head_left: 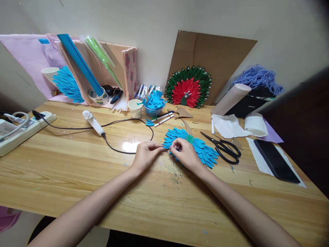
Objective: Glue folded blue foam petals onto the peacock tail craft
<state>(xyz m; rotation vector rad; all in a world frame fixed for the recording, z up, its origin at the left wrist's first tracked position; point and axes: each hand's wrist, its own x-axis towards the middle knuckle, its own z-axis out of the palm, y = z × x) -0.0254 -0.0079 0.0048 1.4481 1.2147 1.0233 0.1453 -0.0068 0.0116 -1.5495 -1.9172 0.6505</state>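
Note:
A fan-shaped craft of layered blue felt strips (pixel 207 154), with a green round piece (pixel 190 138) near its middle, lies flat on the table. My left hand (pixel 147 155) reaches its left edge, thumb and forefinger pinched on a blue strip tip there. Beside it, my right hand (pixel 187 155) is curled over the craft, its fingertips pinched close to the left fingertips. Whatever sits between the right fingers is too small to make out. Black-handled scissors (pixel 227 151) rest with open blades just right of the craft.
A white glue gun (pixel 93 122) and its cable lie left. Behind are a paper cup (pixel 135 109), a bowl of blue strips (pixel 154 104), markers (pixel 163 120) and a red-green feathered craft (pixel 189 87) against cardboard (pixel 221 51). A phone (pixel 276 160) lies right; a power strip (pixel 25 132) left.

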